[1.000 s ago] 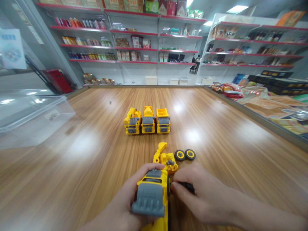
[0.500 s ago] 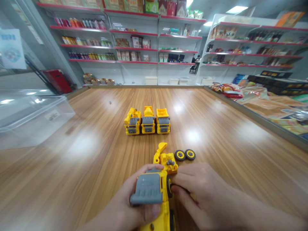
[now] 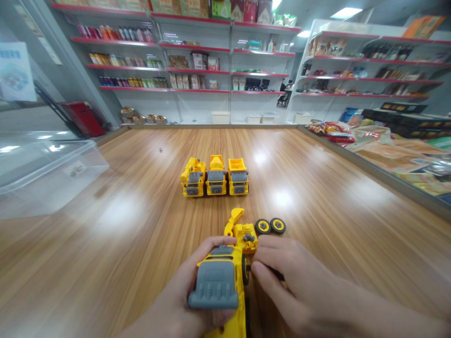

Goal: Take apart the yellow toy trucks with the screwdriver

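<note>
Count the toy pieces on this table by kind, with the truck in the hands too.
Trucks in the row: 3
Held truck, in the left hand: 1
Loose wheels: 2
Loose digger arm: 1
Total: 7

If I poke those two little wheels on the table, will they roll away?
Maybe. The two wheels are round and sit loose on a smooth, shiny table, so on edge they would likely roll; lying flat they would probably just slide. I cannot tell which. They look like small plastic, so probably light.
</note>
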The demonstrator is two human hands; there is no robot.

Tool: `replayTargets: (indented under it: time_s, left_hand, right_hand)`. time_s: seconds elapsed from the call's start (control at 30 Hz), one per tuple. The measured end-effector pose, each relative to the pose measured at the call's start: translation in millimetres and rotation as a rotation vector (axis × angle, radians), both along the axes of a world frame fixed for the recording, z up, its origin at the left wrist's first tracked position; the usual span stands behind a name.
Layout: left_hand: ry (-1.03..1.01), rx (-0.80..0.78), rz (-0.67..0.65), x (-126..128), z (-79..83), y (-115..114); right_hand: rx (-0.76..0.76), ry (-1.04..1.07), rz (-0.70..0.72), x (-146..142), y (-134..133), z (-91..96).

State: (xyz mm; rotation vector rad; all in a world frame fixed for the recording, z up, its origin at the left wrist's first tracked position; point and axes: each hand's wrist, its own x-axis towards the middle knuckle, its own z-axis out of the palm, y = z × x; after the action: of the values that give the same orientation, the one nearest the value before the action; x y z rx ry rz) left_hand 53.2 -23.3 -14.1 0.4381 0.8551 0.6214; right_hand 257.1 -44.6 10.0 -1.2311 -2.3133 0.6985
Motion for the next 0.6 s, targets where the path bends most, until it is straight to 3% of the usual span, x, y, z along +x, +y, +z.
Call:
replayTargets:
  time_s: [0.1,0.23,0.5,0.6]
  left_hand:
    - [-0.001,0.027,0.01,0.0,-1.9,0.1]
    - [0.007,-0.049,0.015,1.6,-2.0,0.9]
    - [0.073,0.064,-0.022,-3.9,-7.1,2.7]
    - [0.13,0.174,-0.063,-7.5,-12.7,1.7]
  right_hand:
    - [0.013,-0.027,0.012,0.2,1.0,-2.8]
    - [0.049,0.001,0.009,1.1,1.0,-3.4]
    - [0.005,-0.043,0.001,-1.2,1.6,-0.5]
    - [0.012,-0.039,-0.001,-0.3,1.3,-1.0]
